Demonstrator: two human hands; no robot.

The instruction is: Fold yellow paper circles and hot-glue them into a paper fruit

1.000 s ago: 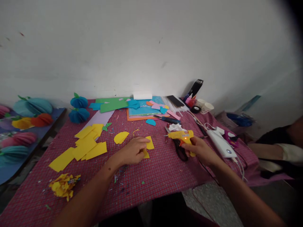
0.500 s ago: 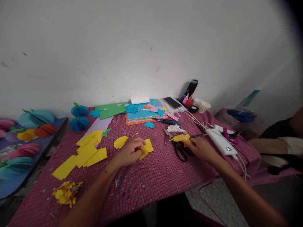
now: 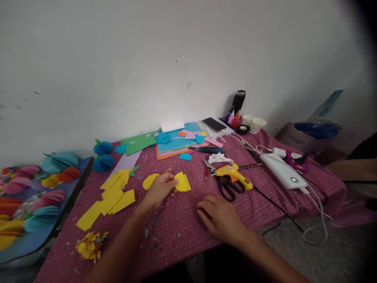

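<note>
Right now the yellow paper piece (image 3: 183, 182), a folded part-round shape, sits pinched at its near-left edge by the fingers (image 3: 171, 182) of the left hand (image 3: 160, 189), low over the red checked cloth of the worktop (image 3: 194, 220). Whether the piece touches the cloth cannot be told. The right hand (image 3: 218, 218) lies nearer the person than the piece and a little to its right, palm down on the cloth, fingers loosely spread and holding nothing.

Just left of the piece lies a yellow half-round cutout (image 3: 149, 181), partly behind the left hand. Further left of the piece is a heap of yellow paper rectangles (image 3: 110, 194), and nearer the person than those, a crumpled bunch of yellow scraps (image 3: 90, 244). To the right of the piece a yellow glue gun (image 3: 232, 173) lies on its side across black-handled scissors (image 3: 228, 185), apart from both hands. Right of that again is a white power bank (image 3: 283, 170) with white cables. Beyond the piece, toward the wall, are a stack of coloured paper sheets (image 3: 173, 142), a phone (image 3: 214, 124), a black bottle (image 3: 237, 103) and two paper cups (image 3: 253, 122). Far left of the piece, blue paper balls (image 3: 103, 155) rest at the cloth's corner.
</note>
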